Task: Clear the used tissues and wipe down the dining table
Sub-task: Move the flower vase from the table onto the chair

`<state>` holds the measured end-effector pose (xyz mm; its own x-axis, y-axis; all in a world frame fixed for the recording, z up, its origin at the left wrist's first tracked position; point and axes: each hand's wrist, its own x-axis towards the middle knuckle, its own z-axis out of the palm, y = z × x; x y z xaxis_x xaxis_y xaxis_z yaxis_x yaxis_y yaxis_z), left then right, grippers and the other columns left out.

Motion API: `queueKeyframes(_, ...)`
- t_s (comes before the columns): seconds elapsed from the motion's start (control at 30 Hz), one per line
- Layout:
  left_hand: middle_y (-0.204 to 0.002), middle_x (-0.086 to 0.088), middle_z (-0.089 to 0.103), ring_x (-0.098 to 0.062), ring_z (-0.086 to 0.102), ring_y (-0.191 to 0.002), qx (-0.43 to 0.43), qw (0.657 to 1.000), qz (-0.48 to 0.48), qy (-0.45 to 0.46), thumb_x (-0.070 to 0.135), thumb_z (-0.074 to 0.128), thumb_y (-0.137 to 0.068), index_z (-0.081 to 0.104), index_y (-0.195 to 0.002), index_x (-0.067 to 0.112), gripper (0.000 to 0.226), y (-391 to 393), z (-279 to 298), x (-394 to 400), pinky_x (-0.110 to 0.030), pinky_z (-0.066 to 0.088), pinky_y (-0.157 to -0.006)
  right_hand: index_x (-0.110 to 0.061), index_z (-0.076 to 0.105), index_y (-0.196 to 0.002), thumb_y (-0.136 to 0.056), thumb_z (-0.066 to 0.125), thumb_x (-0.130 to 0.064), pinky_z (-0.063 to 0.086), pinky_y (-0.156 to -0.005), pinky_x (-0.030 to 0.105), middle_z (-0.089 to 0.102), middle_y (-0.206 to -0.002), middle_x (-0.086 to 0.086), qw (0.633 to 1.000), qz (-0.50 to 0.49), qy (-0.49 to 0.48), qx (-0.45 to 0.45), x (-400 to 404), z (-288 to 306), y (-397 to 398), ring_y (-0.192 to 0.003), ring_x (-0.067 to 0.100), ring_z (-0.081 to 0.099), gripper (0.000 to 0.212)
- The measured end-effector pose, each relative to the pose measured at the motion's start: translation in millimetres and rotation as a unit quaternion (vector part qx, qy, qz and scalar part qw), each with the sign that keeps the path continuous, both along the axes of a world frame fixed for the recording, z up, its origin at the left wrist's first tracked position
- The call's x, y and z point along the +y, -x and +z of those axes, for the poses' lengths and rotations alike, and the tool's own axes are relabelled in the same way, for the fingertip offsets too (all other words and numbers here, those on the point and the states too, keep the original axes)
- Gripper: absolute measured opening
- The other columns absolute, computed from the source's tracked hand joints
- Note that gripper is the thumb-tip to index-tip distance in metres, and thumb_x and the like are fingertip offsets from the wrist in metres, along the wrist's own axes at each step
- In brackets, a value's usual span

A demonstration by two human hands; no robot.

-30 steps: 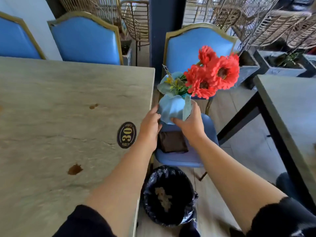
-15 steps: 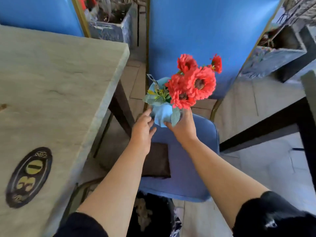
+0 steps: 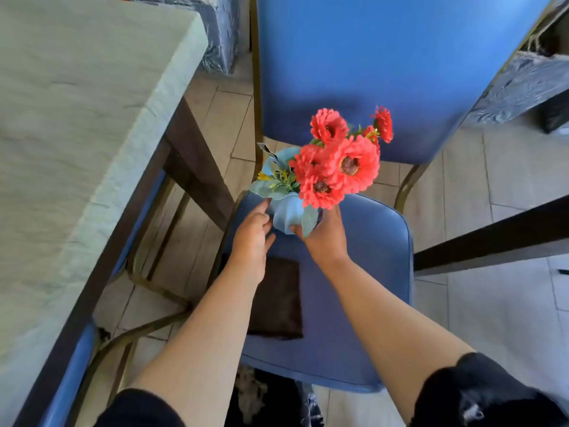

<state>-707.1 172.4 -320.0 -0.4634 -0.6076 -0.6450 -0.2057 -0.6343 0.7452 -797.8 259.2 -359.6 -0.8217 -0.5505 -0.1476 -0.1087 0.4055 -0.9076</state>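
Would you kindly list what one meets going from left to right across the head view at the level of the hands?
Dining table → left hand → blue vase → right hand → blue chair seat → dark table edge.

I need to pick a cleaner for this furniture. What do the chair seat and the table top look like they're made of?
Chair seat: probably vinyl or faux leather, judging by its smooth blue surface, soft sheen and piped edge. Table top: looks like pale grey-green stone or a stone imitation, matt, with faint veining and a rough chipped edge.

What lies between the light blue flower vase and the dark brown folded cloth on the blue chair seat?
In the head view, only bare blue chair seat separates the light blue flower vase from the dark brown folded cloth.
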Motion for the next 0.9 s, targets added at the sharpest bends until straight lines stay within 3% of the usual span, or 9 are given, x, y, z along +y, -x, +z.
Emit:
queueKeyframes(0.1, -0.116, 0.014, 0.056, -0.008, 0.050, -0.121, 0.001, 1.000, -0.011, -0.006, 0.018, 0.032, -0.101, 0.043, -0.142, 0.026, 0.044, -0.2, 1.3, 0.4, -0.034, 0.031, -0.112, -0.018, 0.045, -0.131, -0.071, 0.081, -0.016, 0.037, -0.069, -0.001, 0.049, -0.126, -0.002, 1.000, -0.001, -0.012, -0.003, -0.6, -5.6, -0.3, -0.103, 0.010, 0.052, 0.070)
queueKeyframes(0.23, -0.132, 0.007, 0.055, -0.010, 0.051, -0.124, 0.006, 1.000, -0.015, -0.013, 0.015, 0.035, -0.100, 0.044, -0.143, 0.023, 0.045, -2.5, 3.9, 0.7, -0.033, 0.036, -0.108, -0.012, 0.044, -0.130, -0.074, 0.079, -0.012, 0.035, -0.070, 0.002, 0.046, -0.119, -0.002, 0.999, -0.001, -0.049, 0.009, 1.1, -11.8, -1.3, -0.097, 0.009, 0.049, 0.066)
queueKeyframes(0.37, -0.123, 0.009, 0.059, -0.007, 0.052, -0.115, 0.004, 1.000, -0.009, -0.012, 0.012, 0.039, -0.098, 0.046, -0.141, 0.023, 0.045, -8.6, 10.8, 6.2, -0.036, 0.034, -0.111, -0.005, 0.051, -0.125, -0.081, 0.073, -0.017, 0.037, -0.084, 0.018, 0.055, -0.124, 0.013, 0.991, 0.036, -0.130, 0.027, 4.0, -14.8, -3.3, -0.118, 0.026, 0.052, 0.051)
queueKeyframes(0.43, -0.114, 0.015, 0.059, -0.008, 0.050, -0.119, 0.003, 1.000, -0.016, -0.003, 0.011, 0.039, -0.097, 0.047, -0.141, 0.025, 0.047, -16.2, 20.1, 11.0, -0.036, 0.033, -0.111, -0.009, 0.046, -0.133, -0.075, 0.076, -0.013, 0.042, -0.091, 0.023, 0.050, -0.131, 0.009, 0.997, 0.027, -0.074, 0.018, 12.0, -2.4, -9.6, -0.122, 0.022, 0.049, 0.065)
queueKeyframes(0.5, -0.125, 0.012, 0.056, -0.012, 0.047, -0.128, 0.008, 1.000, -0.026, 0.008, 0.014, 0.040, -0.099, 0.047, -0.140, 0.026, 0.044, -28.6, 33.0, 18.7, -0.037, 0.033, -0.110, -0.014, 0.036, -0.143, -0.074, 0.077, -0.010, 0.041, -0.101, 0.031, 0.042, -0.141, 0.006, 0.999, 0.019, -0.051, -0.004, 26.2, 16.4, -21.5, -0.131, 0.019, 0.042, 0.080)
queueKeyframes(0.6, -0.140, 0.002, 0.051, -0.020, 0.048, -0.130, 0.008, 0.999, -0.031, 0.013, 0.019, 0.045, -0.100, 0.050, -0.138, 0.023, 0.038, -55.2, 61.2, 34.3, -0.038, 0.037, -0.108, -0.016, 0.026, -0.149, -0.079, 0.075, -0.010, 0.036, -0.110, 0.036, 0.033, -0.151, 0.003, 0.997, -0.007, -0.058, -0.052, 52.9, 42.1, -50.3, -0.138, 0.019, 0.035, 0.085)
queueKeyframes(0.77, -0.133, -0.002, 0.058, -0.020, 0.060, -0.115, 0.000, 0.998, -0.046, 0.033, 0.018, 0.043, -0.100, 0.056, -0.128, 0.021, 0.031, -112.4, 119.5, 68.1, -0.037, 0.043, -0.102, -0.023, 0.036, -0.143, -0.089, 0.067, -0.019, 0.039, -0.099, 0.027, 0.041, -0.146, -0.007, 0.993, -0.029, -0.044, -0.105, 92.8, 100.3, -119.6, -0.130, 0.011, 0.043, 0.063)
queueKeyframes(0.9, -0.132, -0.001, 0.058, -0.021, 0.061, -0.113, -0.001, 0.996, -0.063, 0.056, 0.019, 0.040, -0.101, 0.055, -0.129, 0.019, 0.032, -181.5, 177.1, 99.4, -0.035, 0.044, -0.100, -0.024, 0.052, -0.128, -0.092, 0.061, -0.021, 0.043, -0.095, 0.026, 0.057, -0.123, -0.012, 0.995, -0.024, -0.017, -0.093, 115.2, 168.3, -192.0, -0.116, 0.007, 0.052, 0.037)
